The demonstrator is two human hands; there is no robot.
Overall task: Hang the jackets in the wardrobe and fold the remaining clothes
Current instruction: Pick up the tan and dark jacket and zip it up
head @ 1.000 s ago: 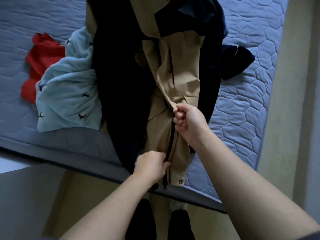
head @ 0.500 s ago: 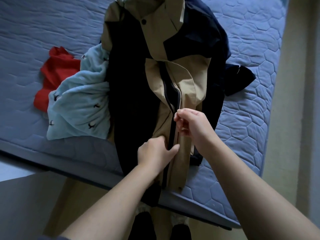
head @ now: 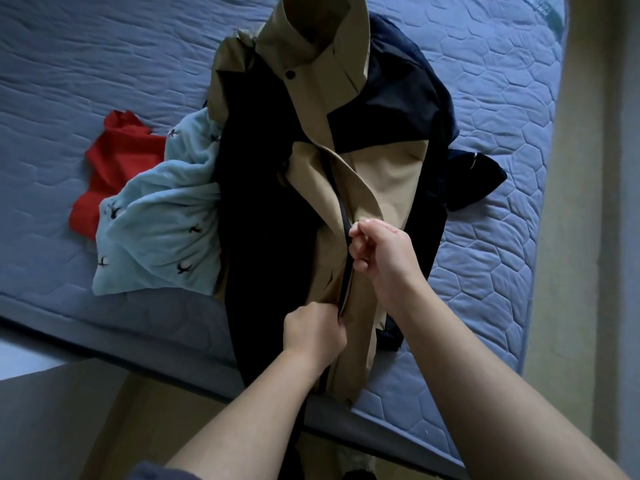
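Head view, straight down onto a blue quilted mattress (head: 485, 258). Laid front-up across it, a tan and navy jacket (head: 388, 174), collar at the far end, hem reaching the near edge of the bed. Down the middle, a black zipper (head: 344, 237), showing as a dark line between the two hands, with the tan flap folding open above. Higher up, the right hand (head: 384, 252): fingers curled tight, pinching right at the zipper line; whether on the pull itself, cannot tell. Lower down, the left hand (head: 313, 332), closed in a fist on the tan fabric just beside the zipper, gripping the front panel. Both forearms bare, coming in from the near side. On the collar, one dark snap (head: 290, 75); at the hem, a second snap (head: 348, 402). To the left, partly under the jacket, a crumpled light blue garment (head: 156, 230) dotted with small dark bird prints. Beyond it and touching it, a bunched red garment (head: 117, 157). To the right, poking out from beneath the jacket, a dark piece of clothing (head: 476, 183).
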